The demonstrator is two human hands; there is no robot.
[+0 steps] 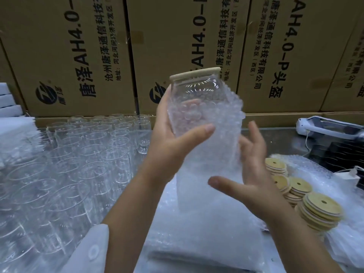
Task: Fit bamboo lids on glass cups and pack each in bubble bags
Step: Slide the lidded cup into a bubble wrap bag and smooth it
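Spare cups [78, 154] stand at far left. Your left hand [167, 142] grips the lidded cup [195, 91] in mid-air, thumb in front, likely so the bag [216, 154] can slide up; the lid [195, 74] end is not yet covered. Your right hand [254, 174], fingers spread and relaxed, steadies the bag's side. Lid stacks [319, 211] lie at right.

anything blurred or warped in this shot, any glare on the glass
Head view: the right hand is slightly motion-blurred; wide-angle distortion leans the cardboard boxes outward; small light glints sit on the glass cup under its bamboo lid; the empty cups lower left look soft.
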